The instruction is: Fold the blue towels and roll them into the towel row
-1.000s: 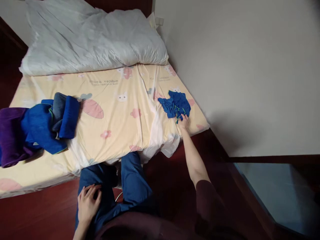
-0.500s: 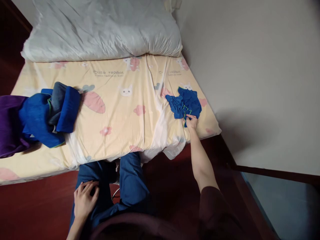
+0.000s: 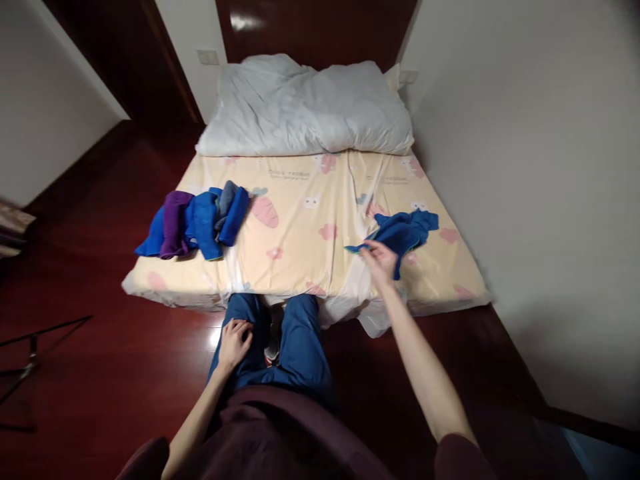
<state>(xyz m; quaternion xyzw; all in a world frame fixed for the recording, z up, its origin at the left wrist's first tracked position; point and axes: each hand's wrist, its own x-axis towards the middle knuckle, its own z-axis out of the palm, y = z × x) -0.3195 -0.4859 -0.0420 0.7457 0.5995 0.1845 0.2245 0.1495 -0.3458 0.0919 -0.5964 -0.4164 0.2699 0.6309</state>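
Note:
My right hand (image 3: 380, 262) is closed on the near left part of a crumpled blue cloth (image 3: 407, 230) with green edging, which lies at the right side of the bed (image 3: 300, 267). A corner of the cloth sticks out to the left past my fingers. My left hand (image 3: 236, 341) rests on my left thigh, fingers loosely bent and a little apart, holding nothing. On the bed's left side sits a pile of cloths: blue ones (image 3: 204, 223), a purple one (image 3: 175, 223) and a grey one (image 3: 226, 203).
A large pale quilt or pillow (image 3: 310, 110) spans the head of the bed. The wall (image 3: 540, 200) runs along the right side. A thin black metal frame (image 3: 31, 360) stands on the red floor (image 3: 115, 360) at the lower left.
The view has tilted up and widened, showing more of the room. My right hand has pulled part of the blue cloth leftward, and the cloth is more stretched out. My left hand stays on my thigh.

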